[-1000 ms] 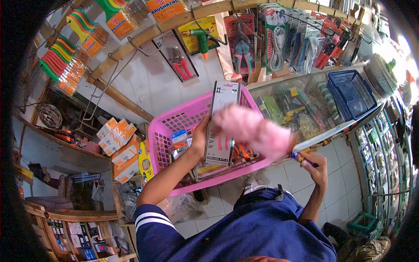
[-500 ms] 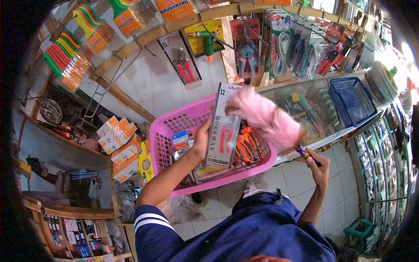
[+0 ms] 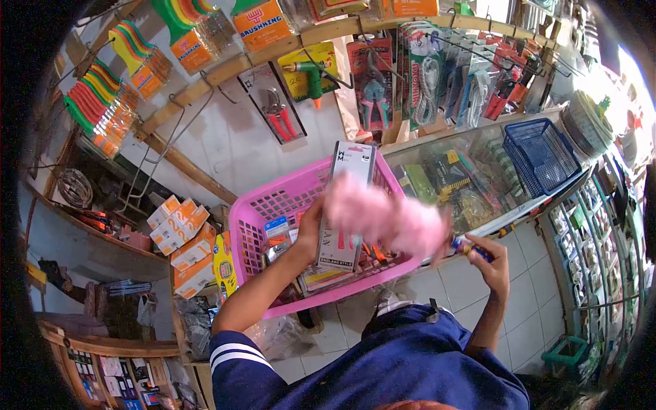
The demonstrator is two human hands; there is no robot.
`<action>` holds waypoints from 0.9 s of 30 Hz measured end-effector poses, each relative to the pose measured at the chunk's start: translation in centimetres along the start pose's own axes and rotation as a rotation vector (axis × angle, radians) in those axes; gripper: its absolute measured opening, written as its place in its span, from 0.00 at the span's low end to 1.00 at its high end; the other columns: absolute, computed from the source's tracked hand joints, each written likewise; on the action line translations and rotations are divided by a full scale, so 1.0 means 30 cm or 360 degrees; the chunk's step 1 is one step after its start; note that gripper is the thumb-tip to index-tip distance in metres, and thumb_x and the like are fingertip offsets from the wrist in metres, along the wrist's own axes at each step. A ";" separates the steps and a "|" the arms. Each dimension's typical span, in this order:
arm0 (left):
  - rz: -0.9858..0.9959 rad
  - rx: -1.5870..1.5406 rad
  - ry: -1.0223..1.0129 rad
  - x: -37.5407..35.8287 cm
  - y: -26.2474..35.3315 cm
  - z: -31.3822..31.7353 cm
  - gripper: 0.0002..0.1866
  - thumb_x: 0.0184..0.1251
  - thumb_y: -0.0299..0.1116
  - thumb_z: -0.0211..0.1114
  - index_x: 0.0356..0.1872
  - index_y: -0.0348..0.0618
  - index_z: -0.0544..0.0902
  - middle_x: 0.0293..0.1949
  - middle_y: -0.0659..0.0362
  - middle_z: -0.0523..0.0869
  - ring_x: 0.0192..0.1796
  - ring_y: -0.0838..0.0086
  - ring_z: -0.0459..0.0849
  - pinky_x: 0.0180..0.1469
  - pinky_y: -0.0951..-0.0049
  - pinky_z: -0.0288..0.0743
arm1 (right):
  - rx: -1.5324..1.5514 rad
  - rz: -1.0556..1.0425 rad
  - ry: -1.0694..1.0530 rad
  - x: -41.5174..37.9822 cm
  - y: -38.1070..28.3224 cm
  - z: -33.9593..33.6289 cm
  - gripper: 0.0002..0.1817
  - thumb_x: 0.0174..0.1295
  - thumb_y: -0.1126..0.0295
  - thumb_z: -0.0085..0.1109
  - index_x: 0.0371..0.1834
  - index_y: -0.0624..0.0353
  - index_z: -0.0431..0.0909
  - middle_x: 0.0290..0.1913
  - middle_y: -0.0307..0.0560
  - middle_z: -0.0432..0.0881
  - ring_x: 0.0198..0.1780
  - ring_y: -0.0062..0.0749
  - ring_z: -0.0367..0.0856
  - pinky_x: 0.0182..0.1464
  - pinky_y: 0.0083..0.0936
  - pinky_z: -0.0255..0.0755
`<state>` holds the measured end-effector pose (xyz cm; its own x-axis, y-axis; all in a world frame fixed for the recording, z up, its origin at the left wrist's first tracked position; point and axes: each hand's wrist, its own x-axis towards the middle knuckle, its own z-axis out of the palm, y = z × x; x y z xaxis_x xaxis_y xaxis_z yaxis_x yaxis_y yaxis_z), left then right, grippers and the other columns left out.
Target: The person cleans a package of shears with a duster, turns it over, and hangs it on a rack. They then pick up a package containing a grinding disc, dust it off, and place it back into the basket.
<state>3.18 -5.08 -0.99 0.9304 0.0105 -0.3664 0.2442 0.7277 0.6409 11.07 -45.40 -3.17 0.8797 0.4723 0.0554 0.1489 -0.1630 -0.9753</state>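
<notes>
My left hand (image 3: 311, 231) grips the left edge of a tall grey and black tool package (image 3: 352, 162), held upright above a pink plastic basket (image 3: 328, 294). In my right hand (image 3: 488, 258) is the dark blue handle of a fluffy pink duster (image 3: 403, 222). The duster's blurred head crosses the front of the package and covers its middle; whether they touch is hard to tell. Inside the basket lie several packaged tools, partly hidden by the package and my left arm.
Packaged tools and brushes hang on hooks along a wooden rail (image 3: 198, 89). A blue basket (image 3: 543, 157) stands on the glass counter (image 3: 447, 147) at the right. Orange and white boxes (image 3: 179, 225) are stacked left of the pink basket. A green container (image 3: 566, 352) is at the lower right.
The duster has swept left and slightly down across the package. My right hand has shifted a little left, and the package appears slightly lower. The whole view has shifted slightly.
</notes>
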 end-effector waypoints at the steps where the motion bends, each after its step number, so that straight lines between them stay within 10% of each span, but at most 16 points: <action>1: -0.0076 -0.0134 -0.0501 0.009 0.001 -0.014 0.29 0.73 0.57 0.49 0.63 0.46 0.74 0.57 0.54 0.81 0.57 0.63 0.81 0.56 0.59 0.79 | -0.0023 -0.0018 0.0084 0.015 0.003 0.013 0.21 0.59 0.70 0.68 0.55 0.65 0.81 0.39 0.42 0.86 0.41 0.19 0.78 0.46 0.19 0.72; 5: 0.0297 0.0260 0.0308 0.052 -0.037 -0.120 0.20 0.75 0.41 0.51 0.62 0.46 0.73 0.52 0.53 0.83 0.51 0.62 0.84 0.51 0.60 0.81 | -0.0084 -0.0214 -0.0188 0.033 -0.058 0.024 0.21 0.60 0.70 0.68 0.56 0.64 0.81 0.44 0.44 0.87 0.44 0.19 0.79 0.48 0.20 0.73; 14: 0.0134 0.0049 0.0048 0.006 -0.005 -0.020 0.26 0.74 0.53 0.47 0.57 0.42 0.76 0.47 0.53 0.85 0.46 0.64 0.86 0.49 0.60 0.82 | -0.0002 -0.0048 -0.0248 0.059 -0.110 0.055 0.19 0.66 0.66 0.62 0.57 0.65 0.80 0.45 0.42 0.85 0.43 0.19 0.76 0.48 0.21 0.72; 25: 0.0256 -0.0007 -0.0078 0.019 0.029 -0.032 0.28 0.75 0.54 0.43 0.59 0.42 0.75 0.53 0.54 0.83 0.53 0.64 0.83 0.57 0.62 0.78 | 0.0138 -0.0008 -0.0226 0.178 -0.105 0.106 0.18 0.66 0.63 0.60 0.54 0.62 0.82 0.25 0.30 0.74 0.23 0.10 0.63 0.23 0.14 0.52; 27: 0.0340 0.0006 -0.0085 0.022 0.039 -0.042 0.28 0.75 0.54 0.42 0.59 0.43 0.75 0.52 0.53 0.83 0.53 0.63 0.83 0.57 0.61 0.78 | 0.0079 0.0012 -0.0277 0.200 -0.113 0.100 0.19 0.66 0.64 0.60 0.56 0.63 0.81 0.32 0.34 0.81 0.31 0.14 0.70 0.33 0.17 0.64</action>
<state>3.74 -3.35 -1.33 0.9743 0.1276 -0.1856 0.0409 0.7102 0.7029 14.51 -39.42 -0.18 0.7888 0.6145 0.0143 0.1161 -0.1261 -0.9852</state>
